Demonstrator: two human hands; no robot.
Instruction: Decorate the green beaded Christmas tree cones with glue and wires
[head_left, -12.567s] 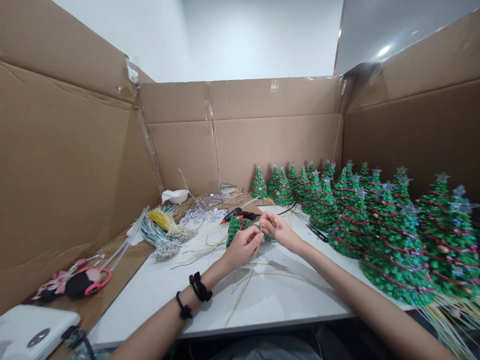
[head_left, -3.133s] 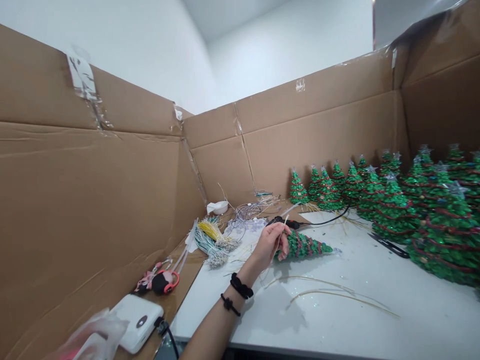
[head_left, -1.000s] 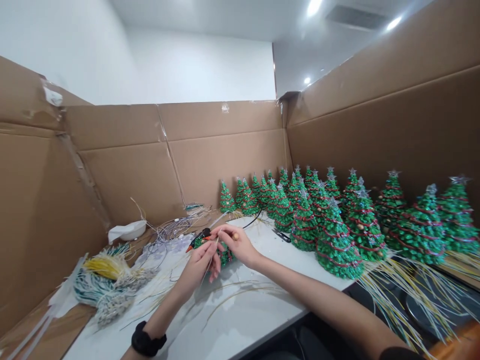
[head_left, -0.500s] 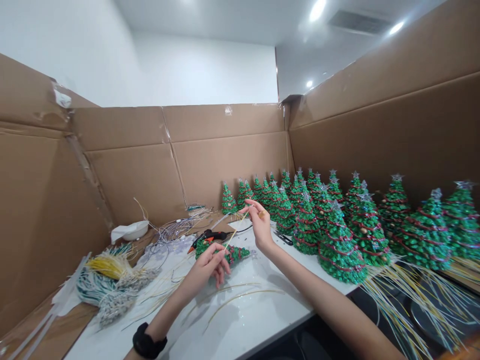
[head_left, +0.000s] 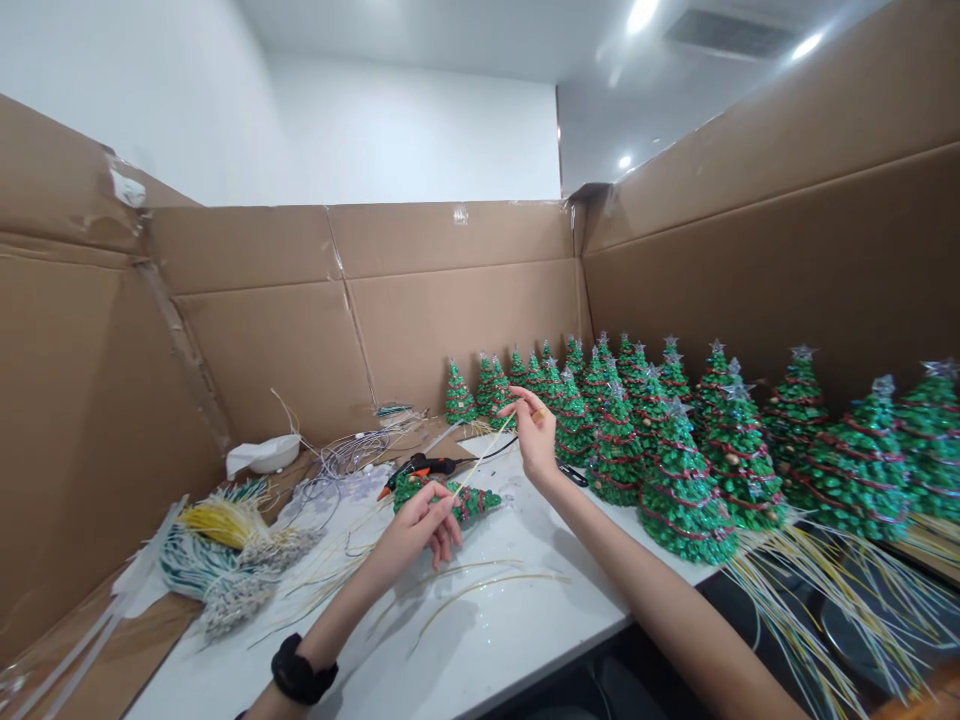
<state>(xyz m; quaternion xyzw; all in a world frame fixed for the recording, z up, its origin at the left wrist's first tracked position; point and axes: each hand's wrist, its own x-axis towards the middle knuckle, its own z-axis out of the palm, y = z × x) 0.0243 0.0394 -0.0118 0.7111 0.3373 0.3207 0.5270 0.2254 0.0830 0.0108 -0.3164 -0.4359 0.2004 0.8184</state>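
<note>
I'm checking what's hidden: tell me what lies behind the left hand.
Behind the left hand is a green tree lying on its side, with a glue gun beyond it. The part of the tree that the hand covers cannot be seen.

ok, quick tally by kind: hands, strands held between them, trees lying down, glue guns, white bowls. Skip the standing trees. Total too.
Left hand and right hand: 2
Pale yellow strand between them: 1
Lying tree: 1
Glue gun: 1
White bowl: 1
Total: 6
</note>
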